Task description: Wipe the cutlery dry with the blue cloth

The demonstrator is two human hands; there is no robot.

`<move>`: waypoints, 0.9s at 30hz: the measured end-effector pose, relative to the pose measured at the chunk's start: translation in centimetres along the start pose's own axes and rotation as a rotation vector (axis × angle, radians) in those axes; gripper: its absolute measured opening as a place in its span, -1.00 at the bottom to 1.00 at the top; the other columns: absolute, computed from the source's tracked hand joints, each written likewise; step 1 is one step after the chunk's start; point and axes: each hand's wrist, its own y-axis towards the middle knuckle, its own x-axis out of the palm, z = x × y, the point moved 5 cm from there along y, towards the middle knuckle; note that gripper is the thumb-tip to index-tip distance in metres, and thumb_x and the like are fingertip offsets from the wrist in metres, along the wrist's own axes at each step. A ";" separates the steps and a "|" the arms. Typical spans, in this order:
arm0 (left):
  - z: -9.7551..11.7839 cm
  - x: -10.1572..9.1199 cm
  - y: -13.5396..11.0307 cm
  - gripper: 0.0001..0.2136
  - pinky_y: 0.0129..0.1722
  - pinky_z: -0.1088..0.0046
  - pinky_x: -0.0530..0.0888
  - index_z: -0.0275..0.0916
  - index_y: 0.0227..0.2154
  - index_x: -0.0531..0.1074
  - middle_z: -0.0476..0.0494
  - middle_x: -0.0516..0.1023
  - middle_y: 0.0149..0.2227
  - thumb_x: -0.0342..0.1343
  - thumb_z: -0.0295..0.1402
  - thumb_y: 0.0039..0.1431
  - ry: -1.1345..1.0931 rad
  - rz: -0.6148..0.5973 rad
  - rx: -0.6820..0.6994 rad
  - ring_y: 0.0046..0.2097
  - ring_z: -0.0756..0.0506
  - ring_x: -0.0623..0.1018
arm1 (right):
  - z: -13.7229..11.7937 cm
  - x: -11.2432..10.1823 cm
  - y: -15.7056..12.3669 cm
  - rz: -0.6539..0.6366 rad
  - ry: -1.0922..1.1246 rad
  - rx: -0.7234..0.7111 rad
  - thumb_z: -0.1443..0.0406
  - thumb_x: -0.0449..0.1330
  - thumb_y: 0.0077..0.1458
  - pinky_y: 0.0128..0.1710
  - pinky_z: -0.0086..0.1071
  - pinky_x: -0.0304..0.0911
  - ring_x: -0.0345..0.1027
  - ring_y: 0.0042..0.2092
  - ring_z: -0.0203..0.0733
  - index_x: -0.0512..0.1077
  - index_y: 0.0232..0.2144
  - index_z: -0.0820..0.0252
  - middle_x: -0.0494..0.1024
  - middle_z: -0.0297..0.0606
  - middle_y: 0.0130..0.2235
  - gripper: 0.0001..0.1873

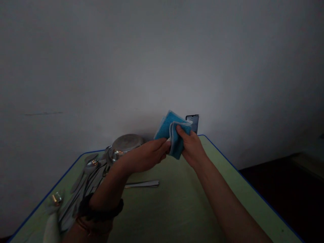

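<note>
My right hand (192, 147) is closed on a folded blue cloth (172, 130), held up above the green table (177, 202). My left hand (149, 155) is closed too, its fingers pinched against the cloth's left side; what lies inside the cloth is hidden. A dark band sits on my left wrist. Below the hands a single piece of steel cutlery (142, 184) lies flat on the table.
A steel bowl (125, 143) stands upside down at the back left, with several spoons and ladles (88, 172) spread beside it. A phone (192, 122) leans on the white wall. A white object (52, 219) stands near left. The table has a blue edge.
</note>
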 end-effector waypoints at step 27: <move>0.7 -1.7 -1.8 -0.57 -0.49 0.52 0.28 -0.25 -0.53 0.28 0.04 0.28 -0.58 -0.31 -0.05 0.18 0.169 -0.005 -0.124 -0.52 0.02 0.33 | -4.3 -0.4 -1.1 -0.303 -1.002 -0.273 0.08 0.05 0.02 -0.37 -0.38 0.16 0.27 -0.39 -0.26 0.36 -0.46 0.20 0.43 -0.33 -0.44 -0.70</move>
